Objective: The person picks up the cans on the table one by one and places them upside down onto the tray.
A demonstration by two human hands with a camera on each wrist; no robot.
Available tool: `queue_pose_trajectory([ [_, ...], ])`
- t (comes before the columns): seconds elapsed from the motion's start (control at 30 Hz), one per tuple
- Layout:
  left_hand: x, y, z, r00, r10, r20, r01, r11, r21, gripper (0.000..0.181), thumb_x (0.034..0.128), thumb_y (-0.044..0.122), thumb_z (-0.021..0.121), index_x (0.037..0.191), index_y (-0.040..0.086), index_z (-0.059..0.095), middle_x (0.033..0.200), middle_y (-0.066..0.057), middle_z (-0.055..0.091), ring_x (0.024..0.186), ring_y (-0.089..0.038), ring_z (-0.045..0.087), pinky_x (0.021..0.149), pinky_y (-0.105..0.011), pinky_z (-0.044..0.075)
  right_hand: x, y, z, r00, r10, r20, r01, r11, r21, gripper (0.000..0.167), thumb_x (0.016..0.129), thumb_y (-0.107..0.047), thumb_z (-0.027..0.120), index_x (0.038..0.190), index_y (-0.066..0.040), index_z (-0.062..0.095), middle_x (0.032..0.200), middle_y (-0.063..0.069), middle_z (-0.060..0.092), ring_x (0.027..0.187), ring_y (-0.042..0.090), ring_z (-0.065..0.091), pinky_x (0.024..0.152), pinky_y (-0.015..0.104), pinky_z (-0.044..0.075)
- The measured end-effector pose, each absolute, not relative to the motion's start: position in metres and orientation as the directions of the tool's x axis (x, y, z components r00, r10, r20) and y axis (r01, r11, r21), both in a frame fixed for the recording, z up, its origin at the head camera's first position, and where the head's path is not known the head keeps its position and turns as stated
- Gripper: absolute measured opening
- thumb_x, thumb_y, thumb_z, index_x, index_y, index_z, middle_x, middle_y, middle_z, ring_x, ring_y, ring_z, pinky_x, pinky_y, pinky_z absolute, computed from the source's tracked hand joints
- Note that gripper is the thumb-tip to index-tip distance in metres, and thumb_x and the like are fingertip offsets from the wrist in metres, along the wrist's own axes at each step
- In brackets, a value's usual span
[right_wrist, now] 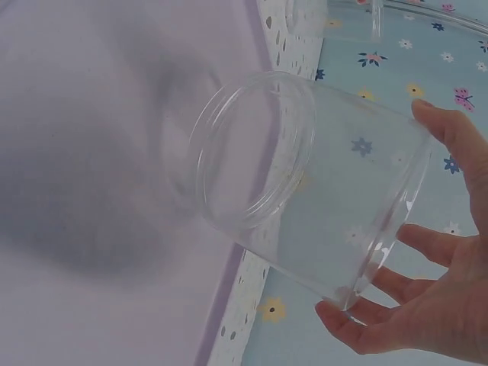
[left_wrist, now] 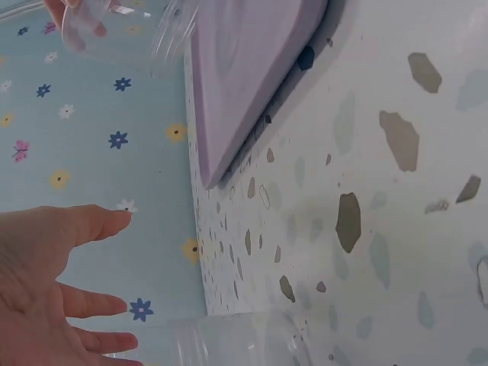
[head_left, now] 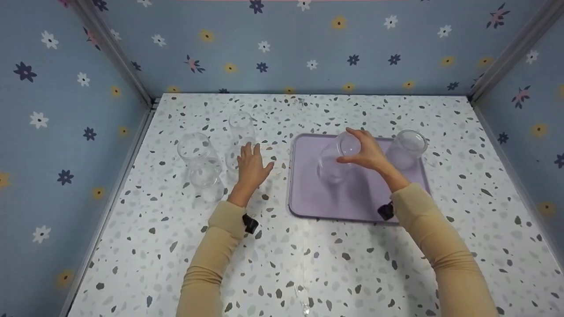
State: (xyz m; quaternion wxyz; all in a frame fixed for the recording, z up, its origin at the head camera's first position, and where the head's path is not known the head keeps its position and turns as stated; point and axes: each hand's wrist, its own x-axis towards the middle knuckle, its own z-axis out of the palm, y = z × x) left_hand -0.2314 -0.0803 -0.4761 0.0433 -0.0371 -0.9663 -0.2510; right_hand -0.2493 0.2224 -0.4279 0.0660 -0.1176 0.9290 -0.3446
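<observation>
My right hand [head_left: 368,152] grips a clear glass cup [head_left: 331,164] near its open rim, thumb on one side and fingers on the other. In the right wrist view the cup [right_wrist: 335,183] leans, its thick round base toward the purple tray [right_wrist: 91,305]. Whether the base touches the tray I cannot tell. My left hand [head_left: 252,169] has its fingers spread and holds nothing. Beside and behind it stand clear glasses, one tall glass [head_left: 241,127] at the back and another glass [head_left: 231,160] partly hidden by the hand.
Another clear glass [head_left: 406,147] stands at the tray's right back corner. Left of my left hand are a wide glass [head_left: 194,147] and a smaller glass [head_left: 208,182], overlapping in view. Flowered panels [head_left: 282,48] enclose the speckled table [head_left: 273,264] at the back and sides.
</observation>
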Motion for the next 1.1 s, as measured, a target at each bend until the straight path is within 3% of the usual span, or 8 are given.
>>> queue_pose_trajectory([
  [0.47, -0.244, -0.092, -0.474, -0.995, -0.069, -0.071, -0.091, 0.918, 0.386, 0.072, 0.0831, 0.032, 0.061, 0.135, -0.004, 0.027, 0.137, -0.03, 0.015, 0.125, -0.048, 0.01, 0.093, -0.062, 0.017, -0.268, 0.227, -0.425, -0.963, -0.248, -0.103, -0.144, 0.8, -0.582, 0.09, 0.067, -0.032, 0.077, 0.137, -0.003, 0.03, 0.134, 0.028, 0.026, 0.122, 0.042, 0.025, 0.096, 0.054, 0.024],
  [0.8, -0.249, -0.096, -0.48, -0.985, -0.127, -0.12, -0.165, 0.903, 0.397, 0.074, 0.0834, 0.032, 0.06, 0.137, -0.003, 0.023, 0.138, -0.033, 0.009, 0.124, -0.051, 0.003, 0.093, -0.064, 0.015, -0.279, 0.236, -0.425, -0.971, -0.183, -0.152, -0.073, 0.838, -0.541, 0.091, 0.067, -0.032, 0.076, 0.138, -0.002, 0.028, 0.132, 0.031, 0.026, 0.119, 0.047, 0.024, 0.094, 0.056, 0.025],
  [1.1, -0.255, -0.101, -0.481, -0.98, -0.138, -0.144, -0.181, 0.918, 0.353, 0.076, 0.0839, 0.035, 0.058, 0.138, -0.003, 0.022, 0.136, -0.035, 0.013, 0.122, -0.054, 0.009, 0.088, -0.066, 0.023, -0.285, 0.24, -0.424, -0.975, -0.15, -0.166, -0.045, 0.857, -0.513, 0.089, 0.067, -0.031, 0.076, 0.137, -0.002, 0.03, 0.133, 0.03, 0.025, 0.119, 0.048, 0.022, 0.092, 0.058, 0.027],
])
